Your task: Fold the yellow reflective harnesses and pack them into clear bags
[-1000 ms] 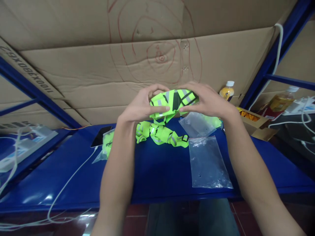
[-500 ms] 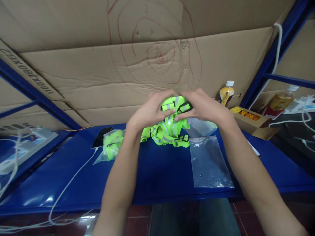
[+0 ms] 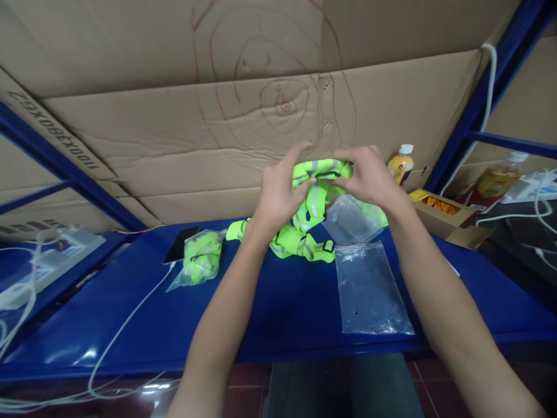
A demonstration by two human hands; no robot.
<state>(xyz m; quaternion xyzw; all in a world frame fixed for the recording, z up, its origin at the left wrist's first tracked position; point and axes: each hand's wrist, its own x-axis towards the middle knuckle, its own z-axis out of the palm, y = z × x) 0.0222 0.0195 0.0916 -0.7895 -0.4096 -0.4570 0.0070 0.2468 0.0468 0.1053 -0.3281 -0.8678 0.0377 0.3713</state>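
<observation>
The strap, neon with grey bands, is up off the table between my hands, bunched, its loops dangling toward the neon heap below; I can't tell whether the two are joined. My left hand has its left end, thumb across the front, forefinger lifted above it, the other fingers mostly hidden. My right hand grips the other end, thumb below and fingers curled over the top, close together. A black buckle sits at the heap's right end. Just right of that a clear bag lies flat, with a second bag behind it. Left of the heap is a packed bag, a phone beside it. Farther right are a bottle and a box; cardboard with red rings rises behind
</observation>
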